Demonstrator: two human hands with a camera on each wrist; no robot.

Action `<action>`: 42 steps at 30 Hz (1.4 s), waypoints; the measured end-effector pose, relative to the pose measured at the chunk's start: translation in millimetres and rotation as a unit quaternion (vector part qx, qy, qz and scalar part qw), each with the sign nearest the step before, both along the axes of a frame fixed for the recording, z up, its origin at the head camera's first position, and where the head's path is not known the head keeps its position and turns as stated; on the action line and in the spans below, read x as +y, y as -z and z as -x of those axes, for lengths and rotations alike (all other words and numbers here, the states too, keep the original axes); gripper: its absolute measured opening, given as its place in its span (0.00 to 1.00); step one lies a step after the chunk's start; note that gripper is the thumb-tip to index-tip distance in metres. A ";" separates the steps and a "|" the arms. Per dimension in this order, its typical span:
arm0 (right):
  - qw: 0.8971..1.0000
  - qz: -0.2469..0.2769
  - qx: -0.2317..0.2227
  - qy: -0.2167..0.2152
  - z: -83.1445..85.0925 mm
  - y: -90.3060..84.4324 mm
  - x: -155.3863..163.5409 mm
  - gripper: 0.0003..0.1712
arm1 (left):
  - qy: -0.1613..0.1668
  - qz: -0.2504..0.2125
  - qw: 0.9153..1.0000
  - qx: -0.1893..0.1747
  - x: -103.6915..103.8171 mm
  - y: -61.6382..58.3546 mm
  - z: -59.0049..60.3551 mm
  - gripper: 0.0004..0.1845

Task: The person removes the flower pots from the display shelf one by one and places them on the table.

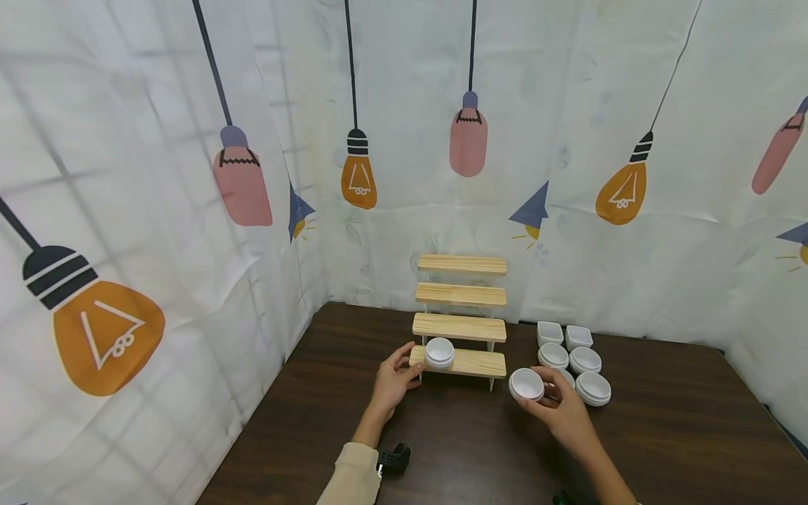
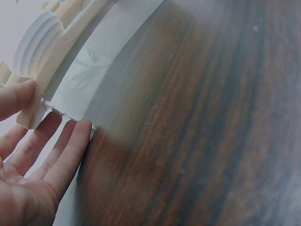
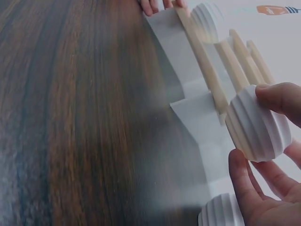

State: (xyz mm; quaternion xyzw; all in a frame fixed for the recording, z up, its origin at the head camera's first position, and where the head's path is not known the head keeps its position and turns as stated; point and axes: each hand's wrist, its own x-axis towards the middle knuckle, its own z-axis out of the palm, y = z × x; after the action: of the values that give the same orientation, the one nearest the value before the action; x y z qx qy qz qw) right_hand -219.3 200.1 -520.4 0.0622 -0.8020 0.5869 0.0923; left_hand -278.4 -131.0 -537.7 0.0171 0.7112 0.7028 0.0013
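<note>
- Holding a small white ribbed bowl (image 1: 527, 384) in curled fingers and thumb, the right hand (image 1: 562, 410) hovers above the worktop (image 1: 467, 442), just right of the stepped wooden rack (image 1: 461, 326).
- The left hand (image 1: 394, 382) is loosely spread, its fingertips touching the left end of the rack's lowest step.
- A stack of white bowls (image 1: 439, 352) sits on that step, just beyond the left hand's fingers.
- More white dishes (image 1: 577, 361) cluster right behind the right hand.
</note>
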 end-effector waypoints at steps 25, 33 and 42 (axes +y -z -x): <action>1.000 -0.003 0.027 -0.015 -11.9 10.8 19.9 0.34 | 0.002 -0.007 1.000 0.000 -1.0 3.1 0.6 0.31; 0.999 -0.029 0.035 -0.010 -15.1 13.5 27.7 0.32 | 0.000 -0.001 1.000 -0.003 0.0 2.8 2.6 0.31; 0.998 -0.060 0.002 0.001 -19.6 12.9 36.3 0.33 | -0.003 0.000 1.000 -0.004 0.2 3.0 2.3 0.31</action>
State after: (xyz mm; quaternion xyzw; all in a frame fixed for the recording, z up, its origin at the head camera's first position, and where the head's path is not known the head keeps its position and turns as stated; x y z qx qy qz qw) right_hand -199.7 236.4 -533.3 0.0676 -0.8354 0.5379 0.0907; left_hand -280.6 -130.7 -540.7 0.0118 0.7114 0.7027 0.0020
